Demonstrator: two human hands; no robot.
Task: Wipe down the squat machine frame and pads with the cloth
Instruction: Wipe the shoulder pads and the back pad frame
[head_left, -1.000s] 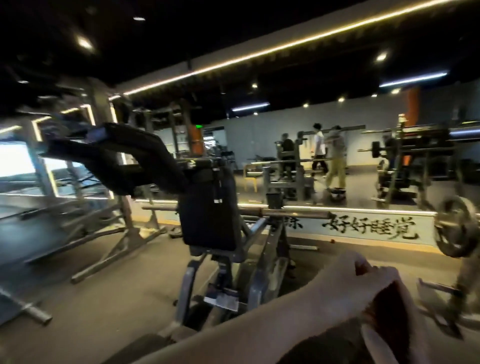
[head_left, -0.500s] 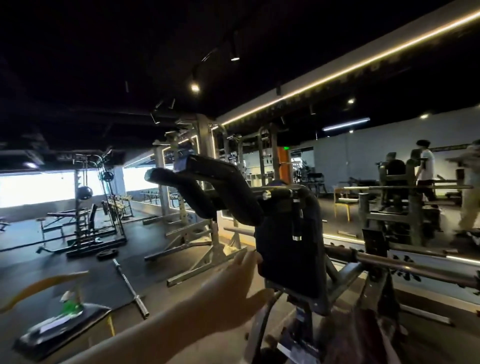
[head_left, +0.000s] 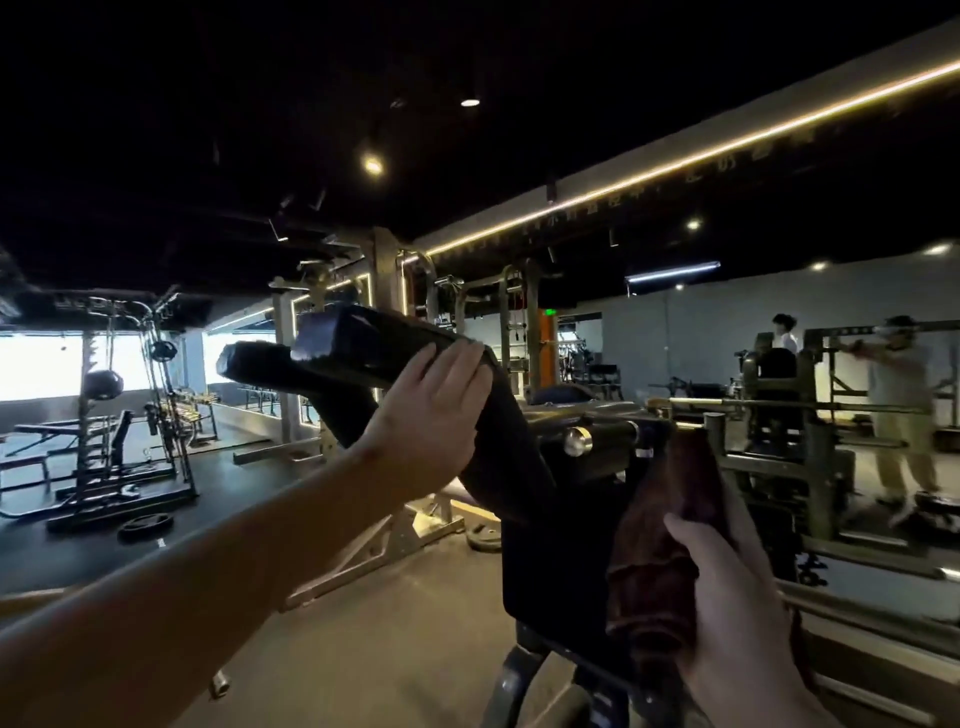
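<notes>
Change: the left hand (head_left: 428, 410), short of the machine half a second ago, now lies on the shoulder pad (head_left: 374, 348). The cloth (head_left: 660, 551), then low at the bottom edge of view, is now raised before the back pad (head_left: 556, 561).
Left hand: palm against the near side of the shoulder pad, fingers fairly straight and laid over its upper edge. Not clenched. Thumb hidden.
Right hand (head_left: 727, 597): grasps the cloth from the right, thumb across its front, fingers behind.
Cloth: dark red-brown, bunched, hanging upright. Its top reaches about the level of the knob (head_left: 577, 441). It lies before the right part of the back pad; contact with the pad cannot be told.
Shoulder pad: black, tilted, rising to the left. A second pad (head_left: 270, 364) sits just behind it.
Frame (head_left: 511, 680): grey tube under the back pad, with the metal knob at the top.
Surroundings: a rack (head_left: 156, 415) stands well apart at left, with a plate (head_left: 145, 526) on the floor near it. A person (head_left: 901, 405) stands at far right.
</notes>
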